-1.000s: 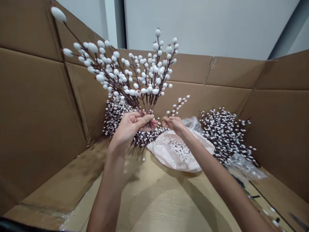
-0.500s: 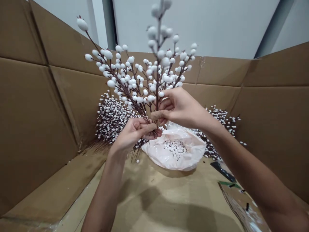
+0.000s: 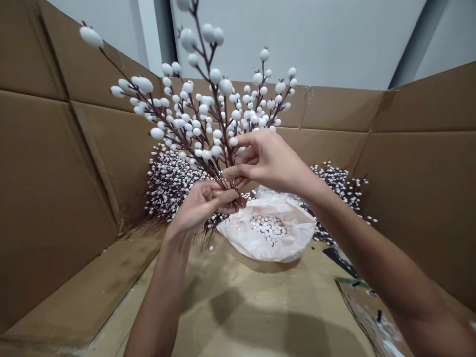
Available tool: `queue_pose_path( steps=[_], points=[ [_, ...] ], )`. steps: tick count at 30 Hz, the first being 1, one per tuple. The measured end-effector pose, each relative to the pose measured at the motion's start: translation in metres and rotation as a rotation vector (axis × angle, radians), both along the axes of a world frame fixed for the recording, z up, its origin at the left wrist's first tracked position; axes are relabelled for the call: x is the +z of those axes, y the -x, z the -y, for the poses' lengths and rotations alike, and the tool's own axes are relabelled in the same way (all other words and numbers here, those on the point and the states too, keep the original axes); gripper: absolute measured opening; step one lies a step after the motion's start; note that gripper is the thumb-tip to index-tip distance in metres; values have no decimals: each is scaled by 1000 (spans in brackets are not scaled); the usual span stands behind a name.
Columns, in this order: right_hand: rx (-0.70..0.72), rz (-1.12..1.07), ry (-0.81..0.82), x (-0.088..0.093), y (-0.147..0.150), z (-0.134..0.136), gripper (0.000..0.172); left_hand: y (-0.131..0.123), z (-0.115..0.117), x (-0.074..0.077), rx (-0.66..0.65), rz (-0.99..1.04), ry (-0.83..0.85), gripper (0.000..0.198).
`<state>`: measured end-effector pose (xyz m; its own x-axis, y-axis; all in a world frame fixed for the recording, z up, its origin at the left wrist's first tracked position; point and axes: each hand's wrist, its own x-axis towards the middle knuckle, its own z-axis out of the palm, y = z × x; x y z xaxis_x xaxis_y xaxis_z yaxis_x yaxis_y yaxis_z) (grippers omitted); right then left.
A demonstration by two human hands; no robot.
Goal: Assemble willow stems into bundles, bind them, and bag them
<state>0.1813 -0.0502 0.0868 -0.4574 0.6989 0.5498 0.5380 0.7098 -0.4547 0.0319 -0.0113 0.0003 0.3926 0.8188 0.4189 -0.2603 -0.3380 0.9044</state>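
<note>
Gripping the bunch (image 3: 208,124) low down with the left hand (image 3: 203,206), fingers shut tight round the stems, up over the middle of the box (image 3: 238,307) floor. Pinching one tall stem (image 3: 188,38) with the right hand (image 3: 271,161), thumb and finger closed on it just above the left hand. Looking like fitting this stem in with the others. Calling for a slow push down and a steady squeeze, knocking off no white balls (image 3: 225,87). Seeing farther back a bag (image 3: 297,238) of loose balls (image 3: 269,225), then two piles (image 3: 169,178) by the far wall.
</note>
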Motion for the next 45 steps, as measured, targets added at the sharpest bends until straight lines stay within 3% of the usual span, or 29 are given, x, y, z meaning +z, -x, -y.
queue_pose_path(
  steps=[3, 14, 19, 23, 25, 27, 31, 39, 45],
  points=[
    [66, -50, 48, -1, -2, -3, 17, 0, 2, 1, 12, -11, -19, 18],
    [-44, 4, -112, -15, 12, -13, 26, -10, 3, -2, 87, 79, -45, 18],
    [-99, 29, -198, -15, 12, -10, 19, -10, -1, -4, 75, 82, -54, 23],
    [6, -296, -198, -26, -1, 3, 8, -6, 3, -1, 50, 76, -7, 22],
    [-29, -494, -142, -34, -8, 5, 11, -3, 5, 0, 26, 72, 5, 23],
    [-54, -586, 14, -40, -11, 2, 21, -2, 6, 1, -11, 70, 5, 21],
    [-21, -551, 317, -44, -10, -11, 39, -2, 5, -1, -85, 54, -15, 17],
    [68, -542, 377, -57, -5, -25, 41, -1, 5, 0, -45, -61, -70, 11],
    [118, -564, 391, -63, -2, -27, 33, -3, 6, 1, 46, -158, -119, 9]
  ],
)
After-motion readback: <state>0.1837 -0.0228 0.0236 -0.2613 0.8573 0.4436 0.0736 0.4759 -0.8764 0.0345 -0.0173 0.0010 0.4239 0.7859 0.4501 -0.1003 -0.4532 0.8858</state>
